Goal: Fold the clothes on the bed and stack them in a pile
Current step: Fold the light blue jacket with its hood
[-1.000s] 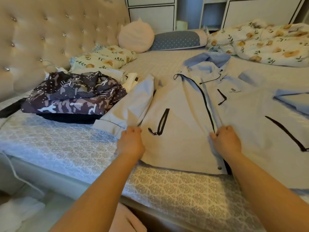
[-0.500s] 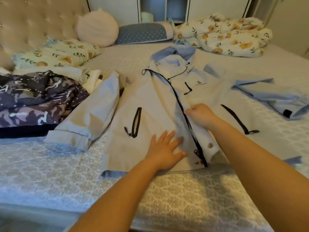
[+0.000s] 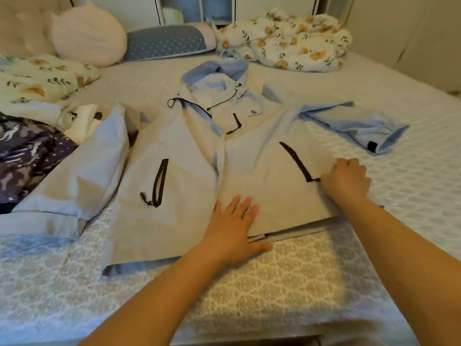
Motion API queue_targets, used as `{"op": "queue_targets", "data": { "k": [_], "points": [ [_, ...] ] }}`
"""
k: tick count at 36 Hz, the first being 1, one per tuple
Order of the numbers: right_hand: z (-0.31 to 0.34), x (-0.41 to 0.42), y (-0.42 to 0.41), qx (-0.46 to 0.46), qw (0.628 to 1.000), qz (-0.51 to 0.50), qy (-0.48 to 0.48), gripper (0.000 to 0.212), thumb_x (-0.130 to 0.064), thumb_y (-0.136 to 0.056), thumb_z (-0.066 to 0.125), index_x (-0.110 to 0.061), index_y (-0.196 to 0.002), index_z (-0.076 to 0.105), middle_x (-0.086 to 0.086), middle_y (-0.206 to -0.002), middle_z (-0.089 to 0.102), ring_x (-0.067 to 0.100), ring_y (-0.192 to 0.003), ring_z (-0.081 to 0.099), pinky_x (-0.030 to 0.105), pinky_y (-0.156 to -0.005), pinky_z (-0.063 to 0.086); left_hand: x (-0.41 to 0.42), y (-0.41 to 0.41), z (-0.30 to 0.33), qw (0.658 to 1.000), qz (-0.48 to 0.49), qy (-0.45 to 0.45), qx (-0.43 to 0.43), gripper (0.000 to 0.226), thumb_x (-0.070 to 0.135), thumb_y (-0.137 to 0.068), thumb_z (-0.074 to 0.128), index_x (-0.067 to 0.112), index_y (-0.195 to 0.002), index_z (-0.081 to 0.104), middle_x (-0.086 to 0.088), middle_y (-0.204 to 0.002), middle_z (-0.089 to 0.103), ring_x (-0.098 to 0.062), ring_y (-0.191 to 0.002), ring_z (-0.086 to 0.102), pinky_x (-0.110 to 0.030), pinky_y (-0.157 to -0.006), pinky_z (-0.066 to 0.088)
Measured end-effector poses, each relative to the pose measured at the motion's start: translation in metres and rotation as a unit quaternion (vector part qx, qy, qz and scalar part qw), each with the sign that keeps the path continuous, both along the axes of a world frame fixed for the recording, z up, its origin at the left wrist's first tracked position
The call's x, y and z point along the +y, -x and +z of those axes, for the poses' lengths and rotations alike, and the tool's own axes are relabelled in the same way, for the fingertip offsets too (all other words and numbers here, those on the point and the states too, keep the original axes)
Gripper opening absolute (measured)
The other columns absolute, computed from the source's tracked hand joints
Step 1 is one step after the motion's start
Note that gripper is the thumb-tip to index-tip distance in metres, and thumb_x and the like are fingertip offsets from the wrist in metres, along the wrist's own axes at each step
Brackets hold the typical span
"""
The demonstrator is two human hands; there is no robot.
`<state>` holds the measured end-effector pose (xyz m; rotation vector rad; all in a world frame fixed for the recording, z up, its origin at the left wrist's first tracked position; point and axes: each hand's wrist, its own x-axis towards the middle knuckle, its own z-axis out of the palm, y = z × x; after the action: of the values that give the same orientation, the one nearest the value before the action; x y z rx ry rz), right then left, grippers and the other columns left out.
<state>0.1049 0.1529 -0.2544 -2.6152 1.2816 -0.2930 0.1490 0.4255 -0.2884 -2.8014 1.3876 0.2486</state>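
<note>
From the head camera, a light blue jacket (image 3: 189, 156) lies flat on the bed (image 3: 287, 275), front side up, with its hood (image 3: 217, 71) pointing away from the person. It is spread out so it can be folded neatly.

The left hand (image 3: 234, 228) lies flat on the bottom of the jacket, near the middle where the two front sides meet. Its fingers are straight and spread apart. It looks like it is pressing the cloth down so the jacket does not slide.

The right hand (image 3: 346, 178) is on the jacket's right side, just beside the end of the black pocket zipper (image 3: 296, 161). Its fingers are curled in, and they seem to be pinching the cloth there. My guess is that this hand is pulling the side smooth, or getting ready to fold it over.

One sleeve (image 3: 354, 123) sticks out to the right, lying flat on the bed. The other sleeve (image 3: 79, 176) lies to the left and reaches toward a dark patterned garment (image 3: 27, 156). That dark garment sits at the left edge of the bed and looks already folded, so this may be where the pile goes.

Farther back are a round pink pillow (image 3: 89, 36), a blue pillow (image 3: 169, 41) and a flowery blanket (image 3: 287, 41). They are well apart from the jacket, out of the way.

The jacket is not folded yet, so I think this step has only just started.
</note>
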Motion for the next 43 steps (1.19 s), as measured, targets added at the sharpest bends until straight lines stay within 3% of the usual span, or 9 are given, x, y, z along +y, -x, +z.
{"op": "queue_targets", "data": {
  "k": [4,10,15,23,28,30,33,38,43],
  "points": [
    [-0.009,-0.039,0.032,0.023,0.99,-0.081,-0.117,0.065,-0.047,-0.09,0.051,-0.001,-0.136,0.041,0.022,-0.14,0.038,0.041,-0.123,0.041,0.047,-0.099,0.037,-0.011,0.002,0.004,1.0,0.01,-0.017,-0.006,0.086,0.074,-0.087,0.026,0.025,-0.153,0.001,0.003,-0.161,-0.007,-0.023,-0.147,-0.008,-0.054,-0.115,0.005],
    [-0.007,-0.033,0.038,-0.029,0.984,-0.054,-0.169,0.036,-0.031,-0.096,0.047,0.001,-0.103,0.06,0.024,-0.108,0.061,0.028,-0.067,0.049,0.032,-0.059,0.039,-0.018,0.009,0.022,0.998,0.009,-0.061,-0.005,0.066,0.035,-0.099,0.043,0.021,-0.152,0.007,-0.002,-0.16,0.008,-0.034,-0.144,0.01,-0.056,-0.106,0.033],
    [-0.003,-0.024,0.063,0.02,0.989,-0.055,-0.138,0.037,-0.035,-0.098,0.044,-0.003,-0.107,0.062,0.015,-0.1,0.06,0.024,-0.07,0.046,0.033,-0.067,0.039,-0.008,0.012,0.034,0.997,0.008,-0.068,-0.047,0.061,0.008,-0.096,0.044,0.017,-0.15,0.018,-0.009,-0.15,0.028,-0.033,-0.13,0.035,-0.049,-0.095,0.045],
    [0.01,-0.006,0.127,0.136,0.978,0.007,-0.16,0.044,-0.034,-0.101,0.039,0.003,-0.117,0.057,0.02,-0.12,0.059,0.032,-0.099,0.058,0.031,-0.074,0.042,0.014,0.05,0.055,0.989,-0.036,-0.134,-0.059,0.051,0.009,-0.097,0.045,0.018,-0.145,0.03,-0.011,-0.138,0.043,-0.032,-0.116,0.051,-0.044,-0.085,0.049],
    [0.037,0.002,0.164,0.228,0.935,0.012,-0.271,0.033,-0.028,-0.098,0.049,-0.007,-0.073,0.051,0.008,-0.061,0.052,0.018,-0.048,0.046,0.018,-0.041,0.038,0.028,0.078,0.076,0.967,-0.087,-0.238,-0.005,0.045,0.037,-0.099,0.046,0.017,-0.138,0.039,-0.01,-0.124,0.054,-0.029,-0.107,0.055,-0.04,-0.083,0.048],
    [0.047,0.007,0.169,0.313,0.922,0.024,-0.227,0.031,-0.032,-0.098,0.05,-0.007,-0.08,0.055,0.006,-0.07,0.054,0.016,-0.053,0.05,0.018,-0.043,0.043,0.029,0.08,0.088,0.958,-0.063,-0.272,0.072,0.069,0.065,-0.09,0.043,0.019,-0.141,0.038,-0.008,-0.134,0.05,-0.029,-0.118,0.05,-0.043,-0.096,0.043],
    [0.058,0.02,0.16,0.398,0.913,0.049,-0.073,0.023,-0.035,-0.093,0.057,-0.014,-0.097,0.062,0.001,-0.084,0.058,0.018,-0.079,0.059,0.028,-0.08,0.051,0.018,0.072,0.102,0.969,-0.013,-0.223,0.105,0.088,0.078,-0.081,0.037,0.023,-0.148,0.03,-0.005,-0.15,0.038,-0.027,-0.134,0.037,-0.039,-0.105,0.032],
    [0.054,0.038,0.113,0.295,0.946,0.081,0.106,0.026,-0.033,-0.093,0.05,-0.017,-0.112,0.059,0.001,-0.089,0.05,0.023,-0.087,0.051,0.031,-0.074,0.038,-0.011,0.036,0.099,0.995,0.094,0.028,0.022,0.051,0.042,-0.096,0.049,0.024,-0.143,0.04,-0.005,-0.145,0.042,-0.027,-0.13,0.041,-0.036,-0.1,0.038],
    [0.047,0.044,0.05,0.236,0.956,0.141,0.108,0.03,-0.033,-0.096,0.047,-0.012,-0.114,0.058,0.008,-0.11,0.055,0.028,-0.1,0.054,0.032,-0.074,0.039,-0.037,-0.015,0.082,0.984,0.152,0.001,-0.097,0.036,0.01,-0.093,0.048,0.011,-0.128,0.054,-0.013,-0.13,0.041,-0.031,-0.117,0.042,-0.033,-0.085,0.038]
  ]
}}
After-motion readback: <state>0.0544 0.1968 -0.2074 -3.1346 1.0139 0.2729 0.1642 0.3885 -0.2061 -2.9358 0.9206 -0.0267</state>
